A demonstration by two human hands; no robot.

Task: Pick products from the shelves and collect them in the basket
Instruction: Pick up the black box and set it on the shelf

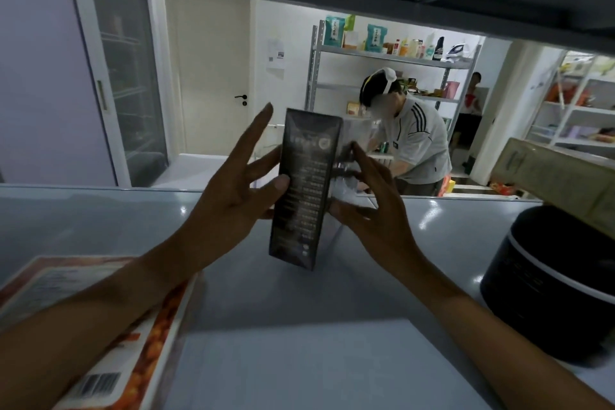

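Glossy grey shelf: a tall dark printed carton is pinched between spread fingers of left hand and right hand; no basket is seen, so collection remains.

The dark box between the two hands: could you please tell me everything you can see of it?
The dark box is tall, narrow and rectangular, glossy, with rows of pale small print too blurred to read and a round mark near its top. It stands nearly upright, leaning slightly, its bottom edge at the grey shelf. The left hand holds its left side, thumb across the printed face. The right hand touches its right side, where a clear glossy part shows.
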